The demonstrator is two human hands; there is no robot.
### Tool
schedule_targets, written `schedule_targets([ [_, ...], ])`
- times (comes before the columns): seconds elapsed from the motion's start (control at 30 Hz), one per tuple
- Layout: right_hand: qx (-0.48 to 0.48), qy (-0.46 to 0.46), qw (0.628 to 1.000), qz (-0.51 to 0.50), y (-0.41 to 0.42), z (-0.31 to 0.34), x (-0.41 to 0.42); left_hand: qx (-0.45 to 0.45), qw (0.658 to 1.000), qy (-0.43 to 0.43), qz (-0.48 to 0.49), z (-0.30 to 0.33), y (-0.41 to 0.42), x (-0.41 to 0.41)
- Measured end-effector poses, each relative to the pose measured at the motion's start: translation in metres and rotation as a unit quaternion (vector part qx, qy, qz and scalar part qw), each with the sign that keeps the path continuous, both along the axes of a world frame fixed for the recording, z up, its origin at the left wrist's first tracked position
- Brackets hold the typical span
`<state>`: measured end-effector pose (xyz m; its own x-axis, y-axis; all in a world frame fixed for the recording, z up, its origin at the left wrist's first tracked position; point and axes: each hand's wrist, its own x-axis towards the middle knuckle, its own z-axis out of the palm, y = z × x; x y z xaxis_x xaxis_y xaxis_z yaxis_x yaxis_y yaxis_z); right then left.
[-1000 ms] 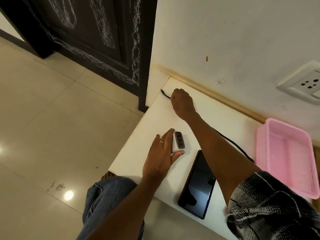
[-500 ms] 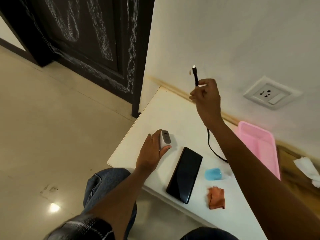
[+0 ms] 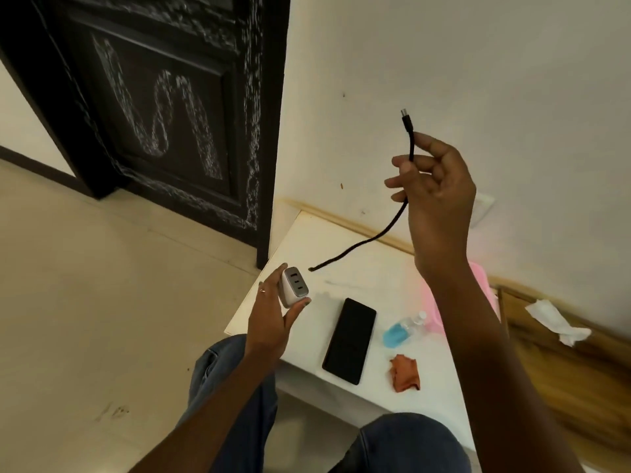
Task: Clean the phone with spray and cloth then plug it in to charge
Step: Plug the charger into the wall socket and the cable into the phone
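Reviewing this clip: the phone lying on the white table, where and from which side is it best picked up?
Probably by its two long edges, from above. The phone lies flat, screen up, its near end at the table front edge. The bottle and cloth lie apart to its right, leaving both edges free. Sliding the near end off the edge should also expose its underside.

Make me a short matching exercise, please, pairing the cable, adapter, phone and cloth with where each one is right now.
Things:
1. cable
2. adapter
3. phone
4. cloth

Places:
A. lies flat on the white table, screen dark
B. gripped in the left hand
C. crumpled near the table's front edge, right of the phone
D. pinched in the raised right hand, one plug pointing up

Pairs: 1-D, 2-B, 3-A, 4-C
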<state>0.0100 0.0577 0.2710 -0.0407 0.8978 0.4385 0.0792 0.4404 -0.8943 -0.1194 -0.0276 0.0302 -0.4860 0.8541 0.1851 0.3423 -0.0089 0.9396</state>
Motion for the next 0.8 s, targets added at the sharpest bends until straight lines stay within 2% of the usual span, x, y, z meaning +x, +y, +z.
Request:
schedule_targets([
  [0.17, -0.026, -0.041, 0.999, 0.007, -0.058, -0.005, 0.007, 0.025, 0.999, 0.023, 0.0, 0.034, -0.025, -0.006],
  [0.47, -0.133, -0.132, 0.982, -0.024, -0.136, -0.055, 0.016, 0.077, 0.996, 0.024, -0.042, 0.071, -0.054, 0.007],
  [0.8, -0.122, -0.173, 0.974, -0.083, -0.155, -0.058, 0.02, 0.106, 0.99, 0.06, -0.071, 0.086, -0.06, 0.016],
])
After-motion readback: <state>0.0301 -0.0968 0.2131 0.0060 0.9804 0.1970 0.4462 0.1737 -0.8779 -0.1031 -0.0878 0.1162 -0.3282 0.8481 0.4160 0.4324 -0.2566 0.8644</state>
